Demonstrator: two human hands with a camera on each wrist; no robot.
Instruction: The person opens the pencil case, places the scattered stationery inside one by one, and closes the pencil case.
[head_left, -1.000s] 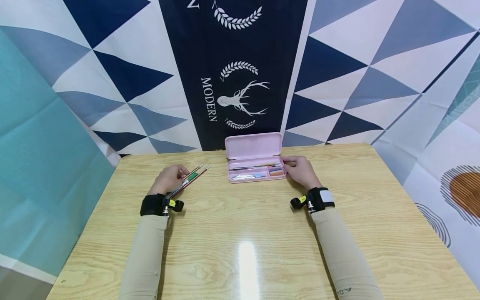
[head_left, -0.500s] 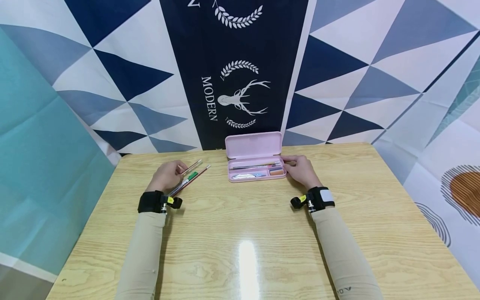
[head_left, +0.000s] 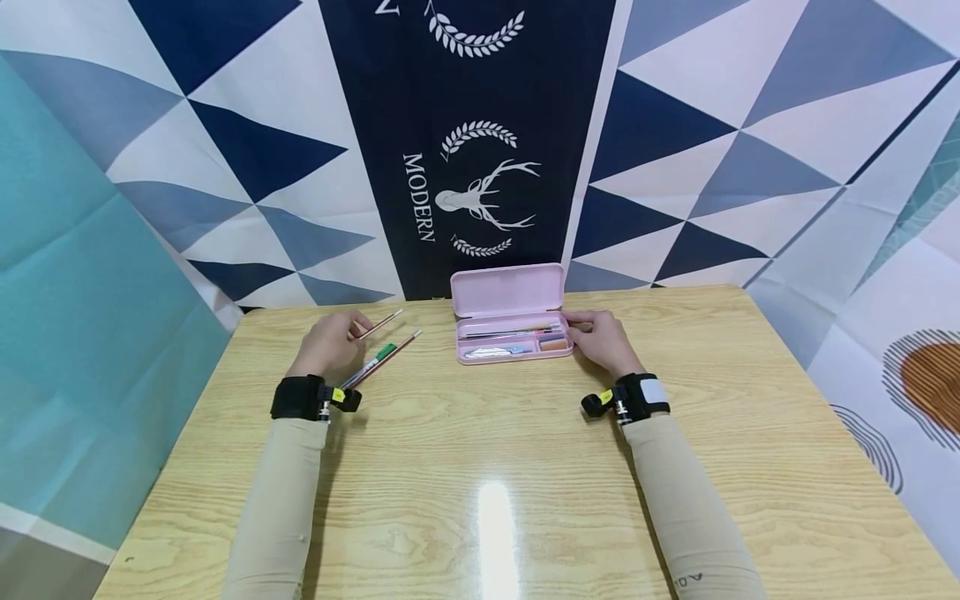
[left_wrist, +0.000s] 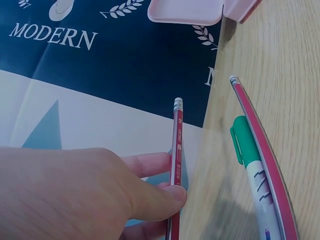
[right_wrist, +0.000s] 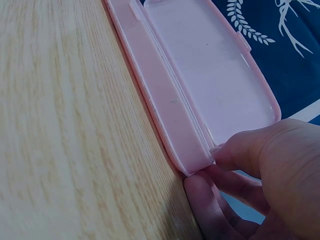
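Note:
My left hand (head_left: 326,342) pinches a red-striped pencil (left_wrist: 177,145) between thumb and fingers, its white eraser end pointing away, raised over the table. Beside it on the tabletop lie a green-capped marker (left_wrist: 246,137) and a second red pencil (left_wrist: 262,135), side by side. At the back of the table stands a pink pencil case (head_left: 506,292) with its lid up. My right hand (head_left: 600,342) grips the case's right end, thumb at the rim and fingers against the outer side.
Inside the case are thin pencil-like sticks (head_left: 506,333), a white and blue item (head_left: 495,352) and an orange and blue block (head_left: 553,344) in a small compartment. A patterned cloth (head_left: 480,125) hangs right behind the wooden table (head_left: 420,467).
My left hand has lifted its pencil away from the marker and the other pencil, moving back and slightly left. My right hand stays at the pencil case.

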